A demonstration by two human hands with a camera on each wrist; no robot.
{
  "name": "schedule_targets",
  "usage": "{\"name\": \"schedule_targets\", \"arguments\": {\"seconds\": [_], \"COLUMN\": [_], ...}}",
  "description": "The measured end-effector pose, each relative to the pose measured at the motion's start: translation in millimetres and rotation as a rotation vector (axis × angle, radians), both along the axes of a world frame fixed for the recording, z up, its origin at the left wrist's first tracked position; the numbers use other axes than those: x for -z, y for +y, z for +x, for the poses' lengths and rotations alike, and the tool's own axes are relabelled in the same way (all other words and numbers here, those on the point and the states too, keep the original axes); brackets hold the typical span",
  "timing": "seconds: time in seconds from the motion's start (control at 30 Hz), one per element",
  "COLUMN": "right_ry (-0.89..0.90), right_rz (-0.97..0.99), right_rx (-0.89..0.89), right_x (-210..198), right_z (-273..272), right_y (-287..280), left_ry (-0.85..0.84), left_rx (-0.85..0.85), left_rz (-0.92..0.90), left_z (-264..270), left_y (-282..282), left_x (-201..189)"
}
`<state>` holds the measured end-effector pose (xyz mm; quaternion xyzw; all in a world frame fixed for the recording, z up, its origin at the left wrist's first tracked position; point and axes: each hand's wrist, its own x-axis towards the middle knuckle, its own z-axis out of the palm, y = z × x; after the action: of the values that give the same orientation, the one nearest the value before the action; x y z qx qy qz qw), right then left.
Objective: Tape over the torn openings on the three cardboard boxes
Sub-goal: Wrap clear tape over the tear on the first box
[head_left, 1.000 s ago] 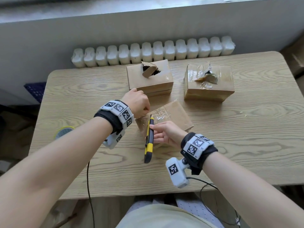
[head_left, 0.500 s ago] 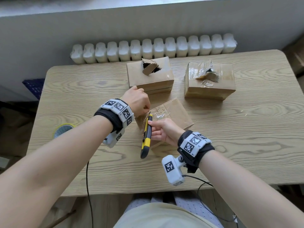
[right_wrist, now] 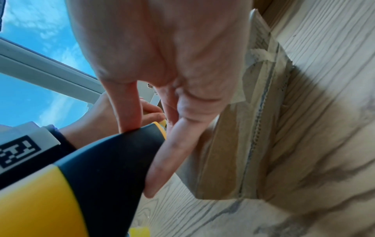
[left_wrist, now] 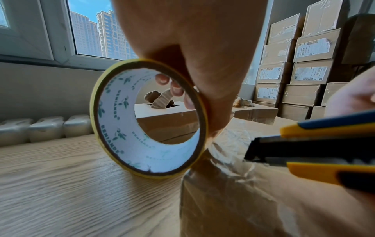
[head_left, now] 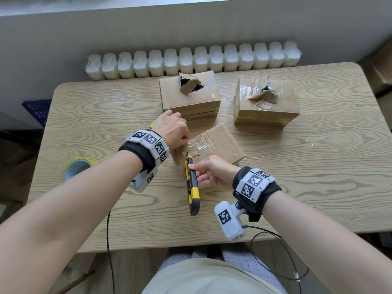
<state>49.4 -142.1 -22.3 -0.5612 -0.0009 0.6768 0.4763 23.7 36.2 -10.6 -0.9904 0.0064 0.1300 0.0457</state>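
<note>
Three cardboard boxes stand on the wooden table (head_left: 318, 166). The back centre box (head_left: 188, 100) has a torn hole in its top. On the back right box (head_left: 266, 107) a torn flap sits under crumpled tape. Wrinkled clear tape covers the near box (head_left: 218, 143). My left hand (head_left: 176, 132) grips a yellow-edged tape roll (left_wrist: 146, 120) at that box's left edge, fingers through the core. My right hand (head_left: 197, 172) holds a yellow-black utility knife (head_left: 192, 183), its tip (left_wrist: 251, 152) at the tape beside the roll.
A second tape roll (head_left: 77, 167) lies flat near the table's left edge. A white radiator (head_left: 191, 60) runs behind the table. Stacked labelled cartons (left_wrist: 300, 64) fill the room's right side. Cables (head_left: 275, 262) hang off the front edge.
The knife has shifted slightly along the near box's left edge. My left hand stays in place with the roll.
</note>
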Motion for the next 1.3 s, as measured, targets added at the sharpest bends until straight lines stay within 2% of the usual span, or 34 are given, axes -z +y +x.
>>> {"name": "schedule_targets", "arguments": {"seconds": [0.2,0.33,0.43,0.5,0.6,0.67,0.77,0.97,1.1,1.3], "right_ry": [-0.01,-0.137,-0.369,-0.612,-1.085,-1.204,-1.194,-1.182,-1.237,-1.237], "right_rz": [-0.046,-0.01,0.026,0.0,-0.222,-0.373,-0.537,-0.66,-0.682,-0.649], "right_rx": [-0.18,-0.261,-0.14,-0.042,-0.063,-0.115,-0.213,-0.388,-0.534,-0.65], "right_x": [-6.4,-13.5,-19.6,-20.4,-8.8,6.6,34.9,68.2,72.0,73.1], "right_z": [5.6,18.8,39.4,52.6,73.7,85.1,94.6,95.3,90.5,89.7], "right_y": [-13.4,-31.5,-46.2,-54.8,-68.1,-76.0,-81.0,-77.6,-74.1,-69.9], "left_ry": [-0.019,-0.006,0.006,0.011,0.012,0.001,-0.026,-0.037,-0.05,-0.008], "left_rx": [-0.003,-0.027,-0.046,-0.063,-0.08,-0.089,-0.099,-0.098,-0.099,-0.104], "left_rz": [-0.005,-0.018,-0.019,-0.016,-0.012,-0.019,-0.029,-0.041,-0.037,-0.026], "left_z": [-1.3,-4.1,-7.6,-9.6,-11.1,-12.3,-14.6,-16.7,-16.1,-14.9], "left_y": [-0.9,1.0,1.0,0.3,-0.7,-0.6,-1.3,-2.5,-2.6,-3.4], "left_x": [-0.9,-2.6,-4.4,-5.1,-5.6,-4.5,-1.9,2.9,4.0,2.4]}}
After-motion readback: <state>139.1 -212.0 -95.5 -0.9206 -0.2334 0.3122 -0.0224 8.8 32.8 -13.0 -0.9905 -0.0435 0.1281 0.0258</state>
